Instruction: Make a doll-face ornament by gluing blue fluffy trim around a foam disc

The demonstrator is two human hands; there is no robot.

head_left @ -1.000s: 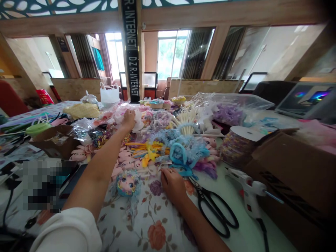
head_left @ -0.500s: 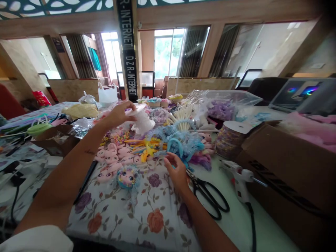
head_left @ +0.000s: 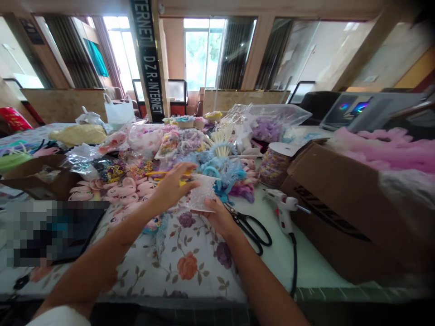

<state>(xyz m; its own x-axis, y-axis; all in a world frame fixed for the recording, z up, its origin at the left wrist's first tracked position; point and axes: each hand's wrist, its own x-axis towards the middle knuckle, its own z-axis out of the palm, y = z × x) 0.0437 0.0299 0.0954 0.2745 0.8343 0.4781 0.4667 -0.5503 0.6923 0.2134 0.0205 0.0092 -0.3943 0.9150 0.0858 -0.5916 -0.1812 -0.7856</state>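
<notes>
A spool of white, translucent beaded trim [head_left: 203,192] is tilted above the front of the craft pile. My right hand [head_left: 220,218] grips it from below and the right, fingers closed around the lower rim. At the spool's left side, my left hand [head_left: 177,184] has its thumb and fingers apart, the thumb tip close to or touching the trim. Beneath the left forearm lies a doll head with blue hair [head_left: 152,225], partly covered. Several pink doll heads [head_left: 124,190] are heaped to the left. Blue fluffy trim [head_left: 222,170] lies behind the spool.
Black-handled scissors [head_left: 253,231] lie right of my right forearm, with a glue gun [head_left: 283,208] beyond. A cardboard box [head_left: 340,213] with pink mesh [head_left: 384,147] stands at right. A multicoloured yarn spool [head_left: 277,167] is beside it. A dark tablet-like object [head_left: 84,231] lies at left.
My left hand has brought the spool down and toward me from the back of the pile. My right hand has closed on the spool. The view has shifted right and downward.
</notes>
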